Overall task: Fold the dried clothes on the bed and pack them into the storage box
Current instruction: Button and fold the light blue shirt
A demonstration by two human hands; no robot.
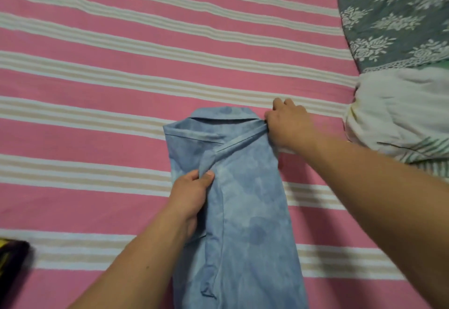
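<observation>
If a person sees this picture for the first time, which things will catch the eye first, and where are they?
First comes the blue shirt, lying lengthwise in the lower middle of the pink striped bed sheet. The left hand pinches a fold at its middle, and the right hand grips its upper right corner. A grey floral pillow lies at top right.

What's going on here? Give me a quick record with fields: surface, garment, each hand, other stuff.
surface: pink striped sheet
garment: blue shirt, partly folded lengthwise, collar away from the person
left hand: pinches a folded edge of the shirt
right hand: grips the shirt's corner by the collar
other: floral pillow, white cloth, dark object at left edge
</observation>
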